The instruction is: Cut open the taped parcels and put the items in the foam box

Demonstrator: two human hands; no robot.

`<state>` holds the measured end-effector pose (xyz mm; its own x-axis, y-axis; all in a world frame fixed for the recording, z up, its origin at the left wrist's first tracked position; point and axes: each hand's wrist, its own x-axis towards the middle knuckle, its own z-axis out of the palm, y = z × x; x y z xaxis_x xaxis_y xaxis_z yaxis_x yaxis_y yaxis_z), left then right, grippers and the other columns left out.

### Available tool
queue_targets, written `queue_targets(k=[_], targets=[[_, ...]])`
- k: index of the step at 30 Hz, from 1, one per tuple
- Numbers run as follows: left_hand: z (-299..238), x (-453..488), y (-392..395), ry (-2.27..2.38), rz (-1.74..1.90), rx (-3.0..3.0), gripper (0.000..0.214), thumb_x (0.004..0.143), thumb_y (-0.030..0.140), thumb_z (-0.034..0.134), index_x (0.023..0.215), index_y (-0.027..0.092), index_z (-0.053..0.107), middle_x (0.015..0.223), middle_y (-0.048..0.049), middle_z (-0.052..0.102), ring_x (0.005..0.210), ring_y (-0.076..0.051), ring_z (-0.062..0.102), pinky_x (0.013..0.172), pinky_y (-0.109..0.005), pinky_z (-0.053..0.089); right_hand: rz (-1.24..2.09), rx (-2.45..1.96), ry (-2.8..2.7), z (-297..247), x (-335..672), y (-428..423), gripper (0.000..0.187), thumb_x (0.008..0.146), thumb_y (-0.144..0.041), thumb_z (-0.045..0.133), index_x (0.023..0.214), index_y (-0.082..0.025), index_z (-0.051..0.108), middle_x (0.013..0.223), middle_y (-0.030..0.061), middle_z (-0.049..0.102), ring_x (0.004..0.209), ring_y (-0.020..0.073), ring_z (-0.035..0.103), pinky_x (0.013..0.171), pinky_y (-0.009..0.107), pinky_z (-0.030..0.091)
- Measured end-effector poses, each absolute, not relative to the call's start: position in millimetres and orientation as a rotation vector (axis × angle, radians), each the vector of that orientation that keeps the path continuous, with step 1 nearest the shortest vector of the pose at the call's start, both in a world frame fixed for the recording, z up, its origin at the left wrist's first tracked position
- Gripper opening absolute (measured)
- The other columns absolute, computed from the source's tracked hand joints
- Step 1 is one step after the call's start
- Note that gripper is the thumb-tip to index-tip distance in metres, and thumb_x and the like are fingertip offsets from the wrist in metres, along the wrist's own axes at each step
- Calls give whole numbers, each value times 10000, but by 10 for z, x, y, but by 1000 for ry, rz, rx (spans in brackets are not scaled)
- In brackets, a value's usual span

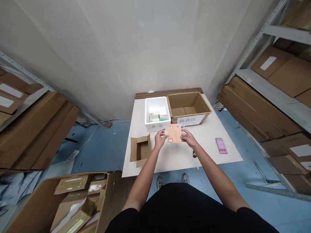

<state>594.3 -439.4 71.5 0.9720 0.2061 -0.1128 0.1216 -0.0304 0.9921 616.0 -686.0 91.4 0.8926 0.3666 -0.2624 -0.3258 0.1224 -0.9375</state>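
While you are facing the pale, flat-topped worktop (175,158), a deep brown cardboard box (31,207) is standing beyond its left side, holding smaller taped cartons (71,184). On the worktop's left part, a small brown cardboard carton (133,150) is lying with its flaps spread open. Just to its right, your left hand (159,139) is hovering above the worktop with its fingers partly spread; the thumb is seemingly meeting the edge of the flat, square-faced orange box, but you cannot be told from this view whether it is gripping. Behind that hand, a white foam box (158,127) with handwriting on its front is holding pale small boxes (154,116) and a teal-sided box (163,117).

Between your hands, the orange box (174,134) is hanging clear of the worktop, its printed face turning up a barcode (178,126) and a red-outlined mark (170,140) toward you. You are apparently checking that face. Your right hand (190,139) is pinching its right edge, the fingers nearly closed. The next move, as a judgement, is calling for a firm right-hand pinch and a level box, because the rims are lying near.

Behind the right hand, a large open brown cardboard box (184,101) is wearing a white handwritten label (190,120). By your right forearm, a yellow-and-black object (194,154) is resting; farther right, a blurred pink item (221,146) is lying.
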Motion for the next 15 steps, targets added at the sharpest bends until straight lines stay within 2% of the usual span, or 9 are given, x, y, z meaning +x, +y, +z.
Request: queue_targets(k=[2,6,9,12,15], targets=[[872,5895,-4593,201,150,1718,429,790,350,879,1198,243,803,1171,-95,769,1017,-242,744,999,-410,572,402,-1406,-74,998,6120,-6822,643,717,-408,836,1306,-267,618,1061,63,804,914,245,763,818,406,623],[1104,5818,-4970,53,106,1658,536,796,367,875,1309,249,771,1237,-85,782,1134,-304,730,1001,-430,577,265,-1483,-286,1091,6018,-6691,620,779,-402,762,1377,-279,655,1402,105,698,1216,303,700,955,444,598],[1197,5839,-4968,65,124,1521,537,814,447,845,1301,232,779,1205,-64,796,1150,-307,721,1011,-446,575,195,-1538,-329,1134,6018,-6685,595,804,-399,738,1385,-288,671,1480,97,645,1340,309,623,1002,448,581],[1228,5894,-4757,94,52,1342,666,710,493,922,1280,178,783,1187,-101,791,1088,-303,734,963,-468,596,78,-1594,-151,1178,6106,-6788,623,771,-427,787,1363,-273,667,1423,118,671,1262,300,650,983,462,593],[1223,5928,-4562,129,-27,1251,759,613,492,986,1267,166,782,1165,-127,781,1025,-286,744,908,-474,612,245,-1496,-87,1224,6187,-6890,670,708,-406,835,1336,-255,656,1267,109,736,1080,273,722,914,450,616]])
